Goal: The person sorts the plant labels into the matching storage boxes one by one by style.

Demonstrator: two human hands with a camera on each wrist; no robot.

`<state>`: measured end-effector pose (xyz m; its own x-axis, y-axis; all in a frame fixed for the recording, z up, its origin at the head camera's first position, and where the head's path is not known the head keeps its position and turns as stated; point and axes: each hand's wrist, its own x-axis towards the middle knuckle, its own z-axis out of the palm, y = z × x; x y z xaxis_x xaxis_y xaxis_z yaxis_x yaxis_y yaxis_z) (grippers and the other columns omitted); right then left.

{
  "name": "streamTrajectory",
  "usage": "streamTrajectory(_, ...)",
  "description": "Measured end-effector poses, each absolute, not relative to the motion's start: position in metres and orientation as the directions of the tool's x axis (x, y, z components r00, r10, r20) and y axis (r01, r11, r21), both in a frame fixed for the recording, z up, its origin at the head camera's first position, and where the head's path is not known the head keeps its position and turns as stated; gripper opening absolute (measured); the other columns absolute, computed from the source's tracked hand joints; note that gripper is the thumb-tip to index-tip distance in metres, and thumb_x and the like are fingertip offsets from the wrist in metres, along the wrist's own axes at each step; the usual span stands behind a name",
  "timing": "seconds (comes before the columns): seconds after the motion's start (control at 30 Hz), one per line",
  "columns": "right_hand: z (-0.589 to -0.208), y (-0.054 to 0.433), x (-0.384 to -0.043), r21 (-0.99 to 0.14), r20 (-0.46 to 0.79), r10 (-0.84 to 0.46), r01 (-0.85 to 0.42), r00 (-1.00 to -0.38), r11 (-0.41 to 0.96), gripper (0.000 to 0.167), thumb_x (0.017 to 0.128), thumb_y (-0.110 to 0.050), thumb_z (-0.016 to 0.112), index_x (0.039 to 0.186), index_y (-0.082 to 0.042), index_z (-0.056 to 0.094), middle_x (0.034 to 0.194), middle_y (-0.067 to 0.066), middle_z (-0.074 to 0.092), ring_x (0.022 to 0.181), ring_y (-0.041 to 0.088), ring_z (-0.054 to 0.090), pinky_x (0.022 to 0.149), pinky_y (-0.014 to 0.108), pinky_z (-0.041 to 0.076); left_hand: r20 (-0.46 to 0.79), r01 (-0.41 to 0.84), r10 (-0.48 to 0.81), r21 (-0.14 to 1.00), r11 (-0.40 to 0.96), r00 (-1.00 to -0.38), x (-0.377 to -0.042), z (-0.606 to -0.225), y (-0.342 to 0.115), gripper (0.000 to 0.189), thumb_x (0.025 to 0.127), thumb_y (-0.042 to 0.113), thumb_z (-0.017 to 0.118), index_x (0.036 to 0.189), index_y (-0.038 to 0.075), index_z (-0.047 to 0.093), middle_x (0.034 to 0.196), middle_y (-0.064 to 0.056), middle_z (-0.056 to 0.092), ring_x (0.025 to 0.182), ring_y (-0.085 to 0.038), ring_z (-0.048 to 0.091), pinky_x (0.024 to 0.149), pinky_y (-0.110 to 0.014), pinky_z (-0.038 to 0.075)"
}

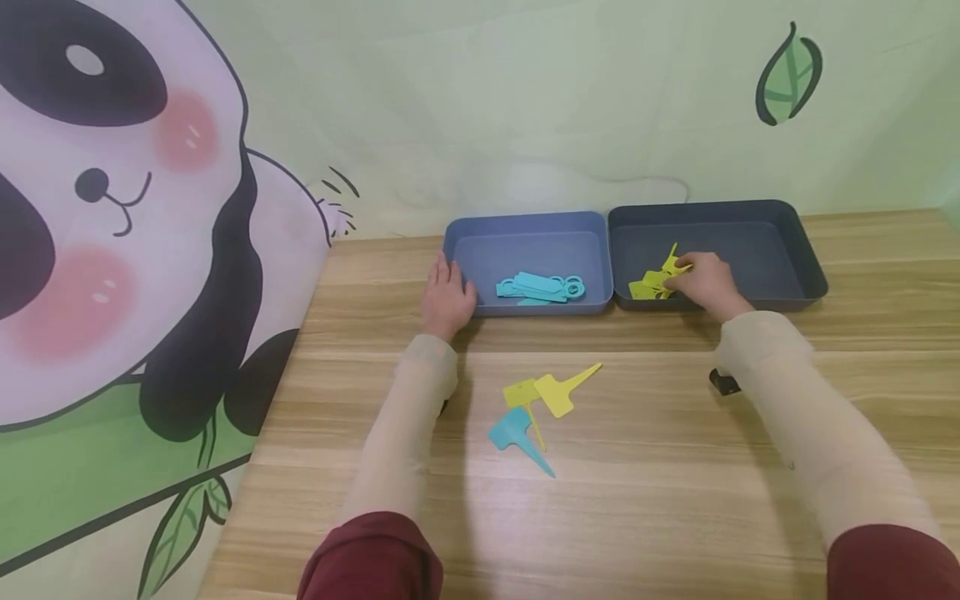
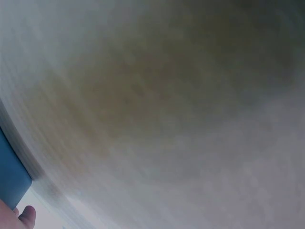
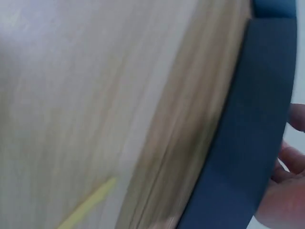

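3 tags prob. left, lower ctr; others trayed (sorted). R hand pinches yellow tag, L hand loose by blue tray.

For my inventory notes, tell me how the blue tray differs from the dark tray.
The blue tray holds turquoise tags; the dark tray holds yellow tags. The blue tray sits left of the dark tray and looks narrower than it. Both are shallow, open-topped and roughly rectangular, with rounded corners.
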<state>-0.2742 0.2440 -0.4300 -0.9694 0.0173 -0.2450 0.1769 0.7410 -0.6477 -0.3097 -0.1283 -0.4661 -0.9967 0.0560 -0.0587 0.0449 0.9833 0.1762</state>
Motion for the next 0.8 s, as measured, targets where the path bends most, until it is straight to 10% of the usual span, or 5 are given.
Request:
streamTrajectory(0.37, -0.415, 0.282, -0.261, -0.877, -0.286, 0.049, 0.282, -0.957, 0.389, 0.053, 0.089, -0.03, 0.049, 0.127, 0.005, 0.038, 0.091, -0.008, 0.056, 0.077, 0.003, 0.056, 0.071, 0.021, 0.049, -0.059, 0.038, 0.05, 0.191, 0.981, -0.997, -0.308, -0.466, -0.128, 0.057, 0.093, 0.034, 0.025, 0.139, 0.001, 0.024, 0.149, -0.016, 0.002, 0.137, -0.028, 0.008, 0.112, -0.032, 0.008)
streamTrajectory(0.8, -0.399, 0.317, -0.225, -0.865, -0.44, -0.16, 0.369, -0.884, 0.339, 0.035, 0.087, -0.032, 0.053, 0.112, -0.008, 0.044, 0.078, -0.014, 0.06, 0.072, 0.004, 0.059, 0.068, 0.02, 0.051, -0.043, 0.05, 0.059, 0.182, 0.982, -0.997, -0.311, -0.469, -0.128, 0.055, 0.092, 0.033, 0.026, 0.138, 0.002, 0.026, 0.148, -0.017, 0.006, 0.137, -0.028, 0.01, 0.112, -0.031, 0.01)
